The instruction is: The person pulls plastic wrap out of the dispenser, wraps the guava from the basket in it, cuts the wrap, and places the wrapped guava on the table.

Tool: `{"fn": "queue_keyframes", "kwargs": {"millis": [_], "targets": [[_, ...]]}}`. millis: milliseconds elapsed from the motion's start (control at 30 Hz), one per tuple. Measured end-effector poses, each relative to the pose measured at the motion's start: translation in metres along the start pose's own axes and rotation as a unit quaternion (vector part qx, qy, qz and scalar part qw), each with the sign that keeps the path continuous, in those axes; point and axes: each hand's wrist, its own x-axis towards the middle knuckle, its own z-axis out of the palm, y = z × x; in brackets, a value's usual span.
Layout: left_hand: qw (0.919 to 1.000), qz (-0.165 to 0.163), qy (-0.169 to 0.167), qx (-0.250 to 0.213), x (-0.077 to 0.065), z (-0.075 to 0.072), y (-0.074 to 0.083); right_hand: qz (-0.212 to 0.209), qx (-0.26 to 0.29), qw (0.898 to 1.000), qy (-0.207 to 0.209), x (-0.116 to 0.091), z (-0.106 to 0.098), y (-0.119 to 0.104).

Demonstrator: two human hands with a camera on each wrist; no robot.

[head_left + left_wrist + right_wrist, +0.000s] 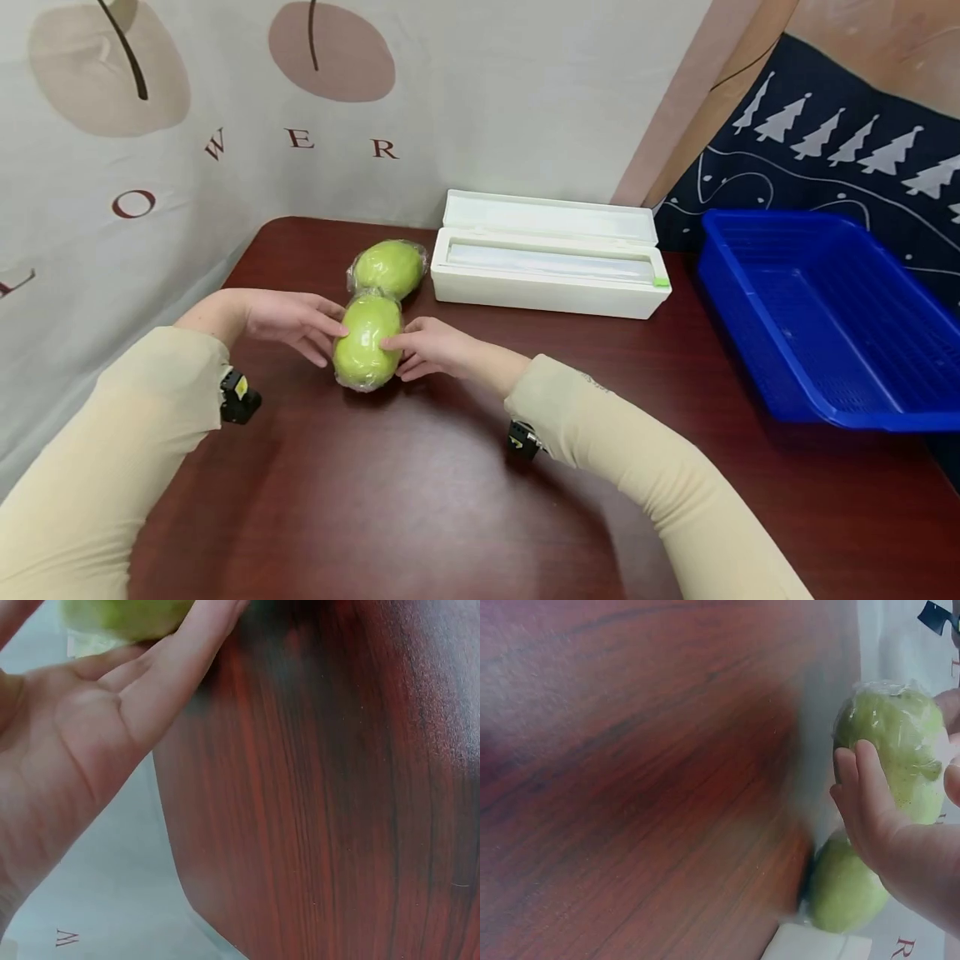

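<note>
Both hands hold a mango-like green fruit (367, 337), oval and wrapped in clear film, above the table's far left part. My left hand (288, 321) is at its left side, thumb on the film; in the left wrist view the palm faces the camera and several fingers extend towards the fruit (124, 615). From the right, my right hand (435, 348) has its thumb on the upper surface, while its fingers (866, 776) lie along the side. Just behind sits a second wrapped green fruit (390, 268), whose film meets that of the held one.
A white cling film box (540, 292) stands with its lid raised at the back, a roll inside. To the right is a blue plastic basket (780, 333). The dark red table (420, 500) backs onto a printed curtain (510, 108).
</note>
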Motion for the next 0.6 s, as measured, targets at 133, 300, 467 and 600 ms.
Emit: {"fn": "queue_keyframes", "kwargs": {"millis": [133,300,467,600], "targets": [[0.9997,0.011,0.021,0.0,0.004,-0.002,-0.001,-0.011,0.02,1.0,0.006,0.006,-0.002,-0.001],[0.9997,0.001,0.02,-0.014,0.006,-0.003,-0.005,-0.004,0.021,1.0,-0.009,0.01,0.0,0.0],[0.9995,-0.003,0.016,-0.028,0.006,-0.004,-0.011,0.002,0.007,1.0,-0.026,0.009,0.005,0.002],[0.9991,0.002,0.036,-0.022,0.006,-0.005,-0.013,0.001,0.005,1.0,-0.024,0.009,0.005,0.002]]}}
